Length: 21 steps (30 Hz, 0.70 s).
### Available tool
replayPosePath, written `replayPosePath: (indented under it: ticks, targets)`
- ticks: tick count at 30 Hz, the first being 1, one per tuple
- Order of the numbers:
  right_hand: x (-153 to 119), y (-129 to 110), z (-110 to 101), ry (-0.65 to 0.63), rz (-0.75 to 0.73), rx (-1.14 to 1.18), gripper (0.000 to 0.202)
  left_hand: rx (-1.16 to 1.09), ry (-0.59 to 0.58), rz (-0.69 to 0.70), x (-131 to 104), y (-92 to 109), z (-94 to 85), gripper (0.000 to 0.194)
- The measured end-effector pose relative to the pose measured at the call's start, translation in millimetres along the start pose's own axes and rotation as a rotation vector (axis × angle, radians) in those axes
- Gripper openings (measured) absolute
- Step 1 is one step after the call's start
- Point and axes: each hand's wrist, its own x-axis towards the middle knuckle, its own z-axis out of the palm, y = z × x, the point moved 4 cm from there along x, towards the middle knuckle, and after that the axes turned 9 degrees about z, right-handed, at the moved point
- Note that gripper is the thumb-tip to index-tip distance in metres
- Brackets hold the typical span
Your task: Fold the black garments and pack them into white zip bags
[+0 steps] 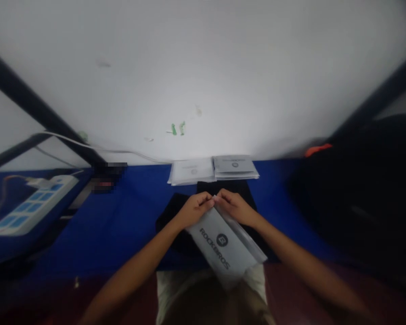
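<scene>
A frosted plastic bag [216, 248] printed "ROCKBROS" hangs tilted between my hands, close to my body. My left hand [195, 208] pinches the upper corner of the bag. Right beside it, my right hand [236, 207] grips the same edge, fingertips almost meeting the left ones. Whether the bag holds anything is not clear. Under and behind my hands lies dark folded fabric [176, 207] on the blue table [122, 225].
Against the wall stand two stacks of bags, a paler left stack [191, 172] and a greyer right stack [236, 166]. A power strip [37, 205] with a cable sits at left. A large black mass [362, 194] fills the right side. Dark frame bars slant at both sides.
</scene>
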Motion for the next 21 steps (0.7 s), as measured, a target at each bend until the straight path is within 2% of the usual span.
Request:
replayPosePath:
  ticks: [4, 8, 11, 13, 17, 21]
  targets:
    - [1.7, -1.2, -1.3, -0.010, -0.037, -0.065, 0.034, 0.040, 0.051, 0.023, 0.9, 4.6, -9.4, 0.026]
    - [-13.9, -2.0, -8.8, -0.093, -0.029, -0.056, 0.033, -0.011, 0.182, -0.043, -0.6, 2.4, -41.2, 0.028]
    - [-31.5, 1.4, -13.9, -0.190, 0.078, 0.014, 0.033, -0.086, 0.275, -0.096, -3.6, -3.2, -66.8, 0.030]
    - [-41.7, 4.5, -15.0, -0.264, 0.156, 0.073, 0.032, -0.124, 0.305, -0.122, -5.7, -6.6, -77.6, 0.031]
    - [-52.0, 6.9, -17.6, -0.322, 0.171, 0.074, 0.032, -0.118, 0.335, -0.131, -9.9, -5.2, -86.5, 0.032]
    - [-51.3, 5.2, -22.8, -0.257, 0.146, 0.101, 0.025, -0.118, 0.347, -0.112, -17.0, 6.3, -87.4, 0.031]
